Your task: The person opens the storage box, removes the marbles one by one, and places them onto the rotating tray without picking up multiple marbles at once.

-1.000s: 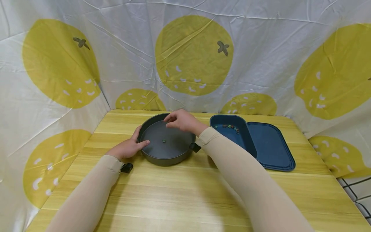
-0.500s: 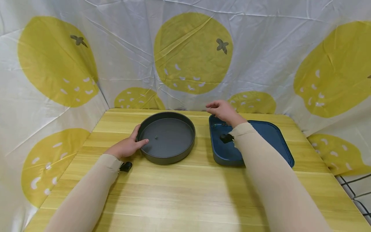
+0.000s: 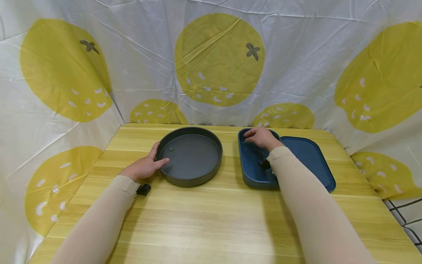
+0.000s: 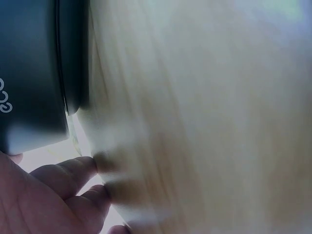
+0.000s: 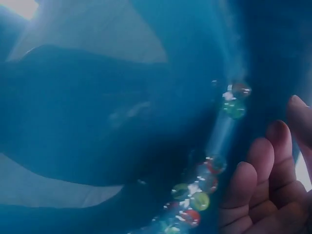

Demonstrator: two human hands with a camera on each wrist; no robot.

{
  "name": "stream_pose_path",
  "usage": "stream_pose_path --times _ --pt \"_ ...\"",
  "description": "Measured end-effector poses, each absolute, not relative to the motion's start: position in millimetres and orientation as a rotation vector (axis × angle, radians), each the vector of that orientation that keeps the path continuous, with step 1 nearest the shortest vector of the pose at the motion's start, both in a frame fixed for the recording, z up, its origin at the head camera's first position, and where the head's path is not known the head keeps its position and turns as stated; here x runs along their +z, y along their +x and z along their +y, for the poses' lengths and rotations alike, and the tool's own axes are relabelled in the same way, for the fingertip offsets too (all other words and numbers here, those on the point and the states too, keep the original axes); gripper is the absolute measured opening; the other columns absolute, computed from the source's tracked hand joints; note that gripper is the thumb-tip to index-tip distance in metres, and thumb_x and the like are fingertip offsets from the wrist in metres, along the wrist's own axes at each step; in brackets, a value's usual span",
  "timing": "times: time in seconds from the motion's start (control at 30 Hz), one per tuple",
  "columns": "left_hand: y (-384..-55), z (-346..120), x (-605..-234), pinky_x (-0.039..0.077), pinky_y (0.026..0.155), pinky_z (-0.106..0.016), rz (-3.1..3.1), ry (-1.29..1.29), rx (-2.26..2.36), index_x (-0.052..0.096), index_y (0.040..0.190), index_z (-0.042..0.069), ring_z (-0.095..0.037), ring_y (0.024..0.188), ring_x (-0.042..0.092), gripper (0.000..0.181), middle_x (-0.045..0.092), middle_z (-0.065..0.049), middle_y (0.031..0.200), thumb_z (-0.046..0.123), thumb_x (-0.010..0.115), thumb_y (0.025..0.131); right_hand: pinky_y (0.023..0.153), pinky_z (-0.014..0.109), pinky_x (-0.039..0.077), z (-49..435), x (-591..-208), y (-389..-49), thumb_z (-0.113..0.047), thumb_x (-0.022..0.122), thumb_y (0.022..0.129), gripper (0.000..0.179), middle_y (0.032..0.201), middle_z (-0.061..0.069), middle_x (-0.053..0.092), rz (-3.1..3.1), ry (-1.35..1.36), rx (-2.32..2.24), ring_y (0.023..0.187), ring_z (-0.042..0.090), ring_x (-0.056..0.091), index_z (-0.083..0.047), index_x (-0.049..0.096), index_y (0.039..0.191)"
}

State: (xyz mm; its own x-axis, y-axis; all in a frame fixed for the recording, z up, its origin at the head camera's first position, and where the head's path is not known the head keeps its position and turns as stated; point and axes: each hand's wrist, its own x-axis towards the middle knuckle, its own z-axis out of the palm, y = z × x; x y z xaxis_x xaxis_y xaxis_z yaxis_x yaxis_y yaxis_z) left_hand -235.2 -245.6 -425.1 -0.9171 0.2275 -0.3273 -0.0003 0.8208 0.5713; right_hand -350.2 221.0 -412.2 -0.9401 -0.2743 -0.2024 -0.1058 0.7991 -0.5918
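Note:
A round, dark grey pan (image 3: 191, 157) sits on the table, a single small green marble (image 3: 171, 149) lying on its floor near the left side. My left hand (image 3: 145, 165) holds the pan's left rim, thumb over the edge and fingers along the outside. To the right stands a deep blue plastic container (image 3: 254, 172). My right hand (image 3: 262, 138) reaches into its far end, fingers bent slightly downward. Several glass marbles (image 5: 200, 200) line the container's edge beside those fingertips in the right wrist view; no marble shows between the fingers.
A flat blue lid (image 3: 303, 157) lies right of the container, partly beneath it. The wooden table (image 3: 197, 223) meets a white curtain (image 3: 145, 66) with yellow fruit prints at its back and sides.
My right hand has travelled from over the pan rightward, then down into the blue container. The green marble has rolled leftward and away across the pan floor. My left hand stays put.

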Motion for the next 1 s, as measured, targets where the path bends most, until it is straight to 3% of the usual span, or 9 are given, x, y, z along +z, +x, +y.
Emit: stream_pose_path --times 0.4,1.0 --pt "-236 -245 -426 0.038 0.118 -0.065 2.621 0.201 0.830 -0.020 0.168 0.019 -0.056 0.142 0.048 0.099 0.023 -0.037 0.167 0.062 0.046 0.107 0.110 0.052 0.050 217 -423 -352 -0.017 0.066 0.103 0.040 0.144 0.020 0.065 2.720 -0.377 -0.650 0.131 0.040 0.062 -0.005 0.067 0.141" --pt "-234 -245 -423 0.038 0.118 -0.065 2.619 0.191 0.828 -0.021 0.168 0.021 -0.056 0.143 0.048 0.100 0.022 -0.036 0.168 0.063 0.046 0.107 0.110 0.052 0.050 206 -428 -354 -0.017 0.071 0.100 0.028 0.131 0.017 0.073 2.715 -0.461 -0.521 0.129 0.039 0.061 -0.005 0.077 0.126"
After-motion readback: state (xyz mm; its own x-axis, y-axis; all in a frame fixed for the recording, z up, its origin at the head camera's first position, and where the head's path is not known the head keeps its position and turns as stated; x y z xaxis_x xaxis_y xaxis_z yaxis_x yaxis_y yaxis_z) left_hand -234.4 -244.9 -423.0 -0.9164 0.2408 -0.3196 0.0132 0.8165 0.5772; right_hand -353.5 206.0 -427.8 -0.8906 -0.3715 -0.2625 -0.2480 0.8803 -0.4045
